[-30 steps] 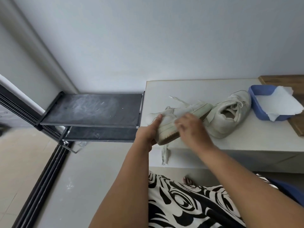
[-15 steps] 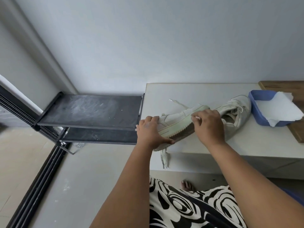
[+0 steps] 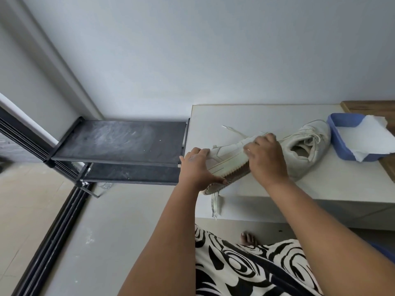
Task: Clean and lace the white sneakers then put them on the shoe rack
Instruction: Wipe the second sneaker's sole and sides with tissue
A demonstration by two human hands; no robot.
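Pale grey wall (image 3: 213, 50) behind everything, light floor (image 3: 96, 242) below. White counter (image 3: 267, 116) standing against the wall at right, a strip of wooden surface (image 3: 372, 105) at its far right end. Black two-tier shoe rack (image 3: 119, 142) just beside the counter's left edge, its top shelf dusty and scuffed, a second shelf beneath. Black-and-white swirl-patterned garment (image 3: 245, 270) across the lower edge, bare toes (image 3: 248, 239) showing on the floor just past it. Blue basin (image 3: 339, 135) at the counter's right end, white paper (image 3: 372, 137) draped over its rim. Second white sneaker (image 3: 307, 146) lying on the counter between the basin and the hands, opening turned toward the camera, toe just beside the basin. Held white sneaker (image 3: 226, 157) tipped on its side above the counter's front left corner, brown ribbed sole facing the camera, one end jutting past the counter edge. Left hand (image 3: 196, 167) gripping that end, fingers over the upper and thumb curled under against the sole. Right hand (image 3: 265, 159) curled over the sneaker's other end, fingers bent across the upper; whatever may lie beneath the fingers not visible. Loose lace (image 3: 214, 204) dangling from the held sneaker down the counter's front face; another lace end (image 3: 233, 130) lying on the counter behind it.
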